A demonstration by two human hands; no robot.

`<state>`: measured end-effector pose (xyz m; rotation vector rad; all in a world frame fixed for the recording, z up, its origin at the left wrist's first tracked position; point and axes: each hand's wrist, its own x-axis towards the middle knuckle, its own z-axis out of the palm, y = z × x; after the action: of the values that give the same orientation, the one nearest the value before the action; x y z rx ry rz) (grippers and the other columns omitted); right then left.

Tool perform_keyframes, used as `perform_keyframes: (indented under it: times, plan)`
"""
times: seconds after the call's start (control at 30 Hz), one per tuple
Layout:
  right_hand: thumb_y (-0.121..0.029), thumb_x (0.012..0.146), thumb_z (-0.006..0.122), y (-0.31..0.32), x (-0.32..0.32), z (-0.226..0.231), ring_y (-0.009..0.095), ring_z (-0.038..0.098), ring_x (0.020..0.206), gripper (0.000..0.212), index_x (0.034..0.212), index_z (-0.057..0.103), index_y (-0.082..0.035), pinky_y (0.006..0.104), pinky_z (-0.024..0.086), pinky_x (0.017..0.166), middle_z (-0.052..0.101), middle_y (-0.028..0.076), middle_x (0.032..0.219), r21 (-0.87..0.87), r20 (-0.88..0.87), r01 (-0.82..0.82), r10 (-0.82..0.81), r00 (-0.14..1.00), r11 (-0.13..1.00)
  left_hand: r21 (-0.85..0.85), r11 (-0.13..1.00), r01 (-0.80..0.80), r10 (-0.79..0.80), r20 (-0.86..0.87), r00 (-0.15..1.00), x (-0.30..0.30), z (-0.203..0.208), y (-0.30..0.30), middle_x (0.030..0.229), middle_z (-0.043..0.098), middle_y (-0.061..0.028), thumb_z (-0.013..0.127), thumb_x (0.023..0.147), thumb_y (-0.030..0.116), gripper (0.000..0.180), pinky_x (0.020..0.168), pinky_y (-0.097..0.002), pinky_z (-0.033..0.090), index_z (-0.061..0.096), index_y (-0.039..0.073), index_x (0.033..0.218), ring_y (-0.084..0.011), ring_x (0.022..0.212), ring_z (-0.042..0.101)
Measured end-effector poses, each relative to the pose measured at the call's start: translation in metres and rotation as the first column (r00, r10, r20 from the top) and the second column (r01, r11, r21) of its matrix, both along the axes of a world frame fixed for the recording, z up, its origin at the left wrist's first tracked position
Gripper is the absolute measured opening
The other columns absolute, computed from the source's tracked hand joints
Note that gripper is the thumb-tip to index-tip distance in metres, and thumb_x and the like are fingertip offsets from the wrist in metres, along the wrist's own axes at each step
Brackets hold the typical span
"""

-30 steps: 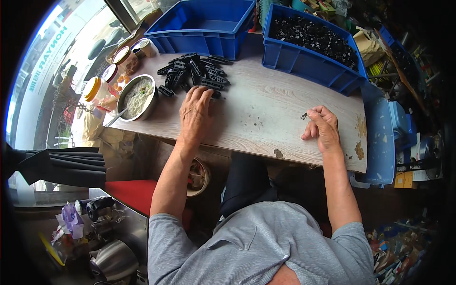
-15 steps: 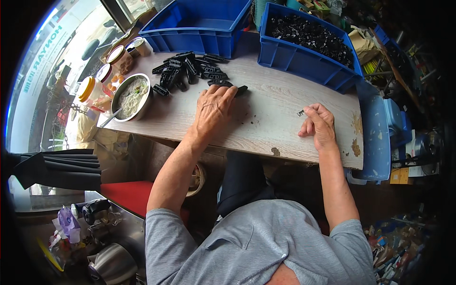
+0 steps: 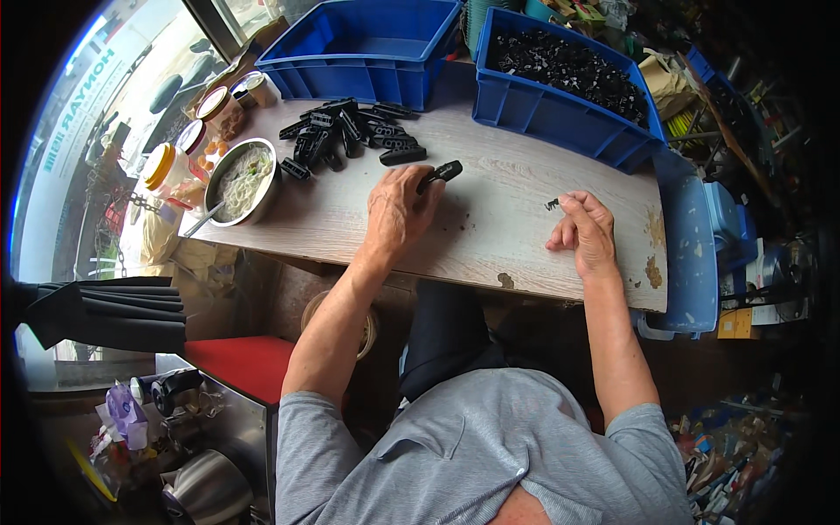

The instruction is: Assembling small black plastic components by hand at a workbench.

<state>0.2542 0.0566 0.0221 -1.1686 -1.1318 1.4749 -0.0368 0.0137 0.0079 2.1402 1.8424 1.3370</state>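
Observation:
My left hand [image 3: 401, 206] is closed round a long black plastic part [image 3: 444, 171], whose far end sticks out to the right, lifted slightly off the table. Just beyond it lies another black plastic part [image 3: 403, 157], at the near edge of a heap of similar parts [image 3: 328, 131]. My right hand [image 3: 584, 229] pinches a tiny dark toothed piece [image 3: 552, 205] between thumb and forefinger, above the right half of the table [image 3: 499, 236]. The other fingers of that hand are curled in. The two hands are well apart.
A blue crate [image 3: 350, 74] stands at the back left. Another blue crate [image 3: 560, 114], filled with small black pieces, is at the back right. Along the left edge are a metal bowl of noodles [image 3: 248, 179] with a spoon and several lidded jars [image 3: 159, 164].
My left hand has picked up the long black part beside the heap, drawing it slightly nearer and tilting it. My right hand has hardly moved.

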Motion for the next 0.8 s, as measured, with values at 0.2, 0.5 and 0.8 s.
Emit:
perform_keyframes:
  times: [0.2, 0.5, 0.8]
  plan:
    - [-0.028, 0.088, 0.070, -0.005, -0.012, 0.000, 0.014, 0.055, 0.048, 0.015, 0.093, 0.064, -0.015, 0.0415, 0.060, 0.055, 0.048, 0.000, 0.048, 0.025, -0.160, 0.013, -0.009, 0.987, 1.000, -0.100, 0.975, 0.200, -0.043, 0.795, 0.605, 0.052, -0.017, -0.011, 0.082, 0.064, -0.0037, 0.068, 0.086, 0.005, 0.017, 0.064, -0.0226, 0.047, 0.062, 0.000, 0.102, -0.0061, 0.072, 0.055]
    - [-0.019, 0.087, 0.075, -0.012, -0.029, -0.004, 0.008, 0.052, 0.049, 0.014, 0.095, 0.069, -0.009, 0.0244, 0.049, 0.052, 0.060, -0.001, 0.065, 0.078, -0.258, -0.010, 0.030, 0.966, 0.997, -0.013, 0.872, 0.489, -0.081, 0.982, 0.170, 0.117, -0.008, -0.009, 0.080, 0.065, -0.0035, 0.072, 0.086, 0.002, 0.021, 0.058, -0.0203, 0.049, 0.063, -0.001, 0.105, -0.0074, 0.066, 0.060]
    - [-0.021, 0.089, 0.074, -0.015, -0.030, -0.003, 0.003, 0.048, 0.054, 0.013, 0.095, 0.071, -0.010, 0.0176, 0.037, 0.051, 0.062, -0.005, 0.074, 0.065, -0.212, -0.071, 0.084, 0.974, 0.995, -0.071, 0.859, 0.507, -0.040, 0.978, 0.205, 0.121, -0.004, -0.006, 0.081, 0.067, -0.0057, 0.071, 0.086, 0.003, 0.022, 0.061, -0.0212, 0.050, 0.063, -0.005, 0.104, -0.0085, 0.067, 0.061]
